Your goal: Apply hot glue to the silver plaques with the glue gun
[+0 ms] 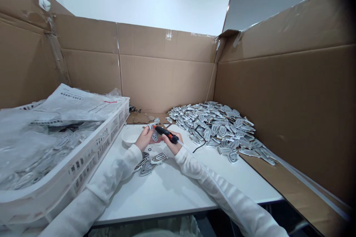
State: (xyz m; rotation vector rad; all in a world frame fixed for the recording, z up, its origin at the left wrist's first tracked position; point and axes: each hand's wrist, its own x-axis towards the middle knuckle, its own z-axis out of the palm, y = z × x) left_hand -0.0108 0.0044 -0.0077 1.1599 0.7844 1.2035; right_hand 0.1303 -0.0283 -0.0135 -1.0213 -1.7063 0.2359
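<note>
My right hand (172, 143) is wrapped round a black glue pen (166, 133) with orange parts. A whitish strand (205, 166) runs from its rear end along my right sleeve. The pen's orange tip points left, at a small grey-white flat piece (154, 134) pinched in my left hand (145, 139); whether tip and piece touch I cannot tell. Below my hands, several similar flat pieces with dark outlines (151, 163) lie in a loose group on the white table (167, 196). A white shallow bowl (129, 136) sits just left of my left hand, partly hidden.
A large heap of grey-white pieces (214, 124) lies at the back right, with a black cord (199, 146) beside it. On the left stands a white plastic basket (83, 166) holding bagged pieces and printed paper (80, 103). Cardboard walls (167, 81) enclose the table's back and sides.
</note>
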